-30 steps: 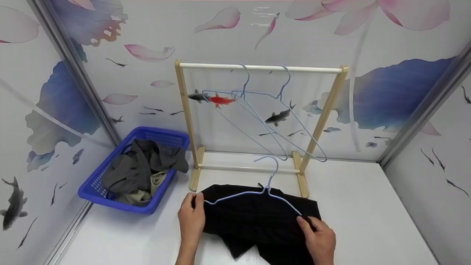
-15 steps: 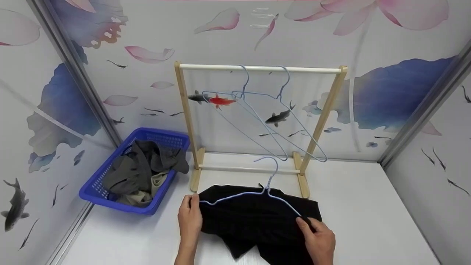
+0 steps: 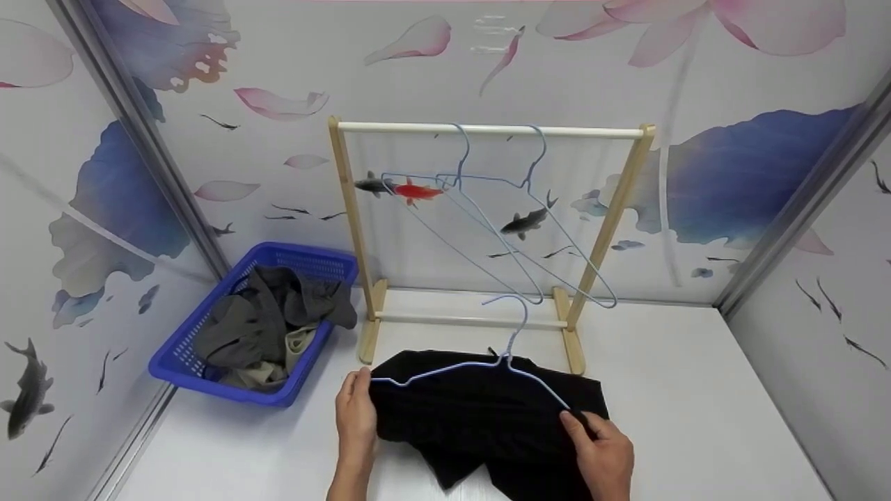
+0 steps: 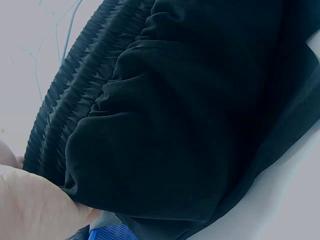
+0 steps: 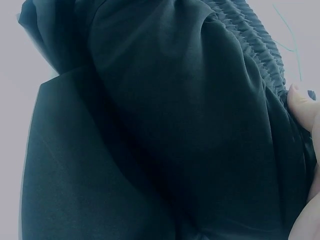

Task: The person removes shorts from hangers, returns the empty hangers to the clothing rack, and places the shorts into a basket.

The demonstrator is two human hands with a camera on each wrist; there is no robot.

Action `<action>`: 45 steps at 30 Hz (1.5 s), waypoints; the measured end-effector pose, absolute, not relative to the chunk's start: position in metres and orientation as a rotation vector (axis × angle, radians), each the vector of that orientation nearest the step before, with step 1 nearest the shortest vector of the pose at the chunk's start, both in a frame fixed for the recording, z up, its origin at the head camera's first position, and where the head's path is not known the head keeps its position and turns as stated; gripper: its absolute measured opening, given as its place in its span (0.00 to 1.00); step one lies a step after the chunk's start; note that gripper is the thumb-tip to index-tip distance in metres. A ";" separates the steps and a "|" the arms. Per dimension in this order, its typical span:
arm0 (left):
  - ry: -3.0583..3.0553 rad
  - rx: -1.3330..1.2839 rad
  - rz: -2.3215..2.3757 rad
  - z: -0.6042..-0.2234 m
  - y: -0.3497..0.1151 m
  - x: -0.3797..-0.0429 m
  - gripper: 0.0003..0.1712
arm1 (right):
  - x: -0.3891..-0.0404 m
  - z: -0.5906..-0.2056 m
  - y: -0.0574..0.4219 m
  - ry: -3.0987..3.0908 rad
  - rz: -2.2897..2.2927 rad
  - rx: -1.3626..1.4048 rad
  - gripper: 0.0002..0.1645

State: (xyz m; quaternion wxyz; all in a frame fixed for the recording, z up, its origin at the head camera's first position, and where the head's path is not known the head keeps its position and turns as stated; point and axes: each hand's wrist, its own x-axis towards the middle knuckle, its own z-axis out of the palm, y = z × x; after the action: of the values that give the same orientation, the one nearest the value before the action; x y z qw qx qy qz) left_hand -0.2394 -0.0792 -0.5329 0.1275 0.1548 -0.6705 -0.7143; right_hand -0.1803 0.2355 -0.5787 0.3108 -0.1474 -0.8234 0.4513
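Note:
A pair of black shorts (image 3: 480,417) with a gathered elastic waistband (image 4: 90,75) is spread between my hands. A light blue wire hanger (image 3: 452,367) lies across the waist, its hook pointing up and away. My left hand (image 3: 356,410) pinches the waistband's left end, beside the hanger's left tip. On the other side, my right hand (image 3: 604,449) pinches the waistband's right end, thumb on top, where the hanger's right arm goes out of sight. Gathered cloth also shows beside the thumb (image 5: 302,107) in the right wrist view. The hanger's lower bar is hidden.
Behind the shorts stands a wooden rack with a white rail (image 3: 404,128). Two blue hangers (image 3: 532,167) hang from it. A blue basket (image 3: 181,372) holding grey and beige clothes (image 3: 257,320) sits at left on the white table (image 3: 696,410).
My left hand has shifted slightly left, drawing the waistband out so more of the hanger's left end shows. The right hand and the hanger have hardly moved.

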 end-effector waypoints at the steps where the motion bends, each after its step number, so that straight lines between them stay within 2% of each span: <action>1: -1.928 0.453 -2.107 -0.533 -0.079 -0.240 0.20 | -0.180 -0.578 0.236 -2.172 1.191 -0.387 0.05; 7: -1.850 0.447 -2.226 -0.534 -0.079 -0.241 0.21 | -0.180 -0.578 0.236 -2.161 1.188 -0.380 0.05; 15: -1.735 0.401 -2.446 -0.536 -0.078 -0.244 0.34 | -0.181 -0.577 0.237 -2.171 1.156 -0.374 0.04; 45: -1.333 0.341 -2.821 -0.530 -0.077 -0.257 0.41 | -0.181 -0.573 0.234 -2.195 1.222 -0.440 0.07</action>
State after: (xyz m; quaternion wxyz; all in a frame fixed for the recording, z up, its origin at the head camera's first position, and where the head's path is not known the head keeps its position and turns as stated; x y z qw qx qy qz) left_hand -0.2565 -0.0769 -0.5296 0.0016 0.1085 -0.4246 -0.8989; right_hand -0.1813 0.2344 -0.5727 0.2913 -0.1649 -0.8233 0.4584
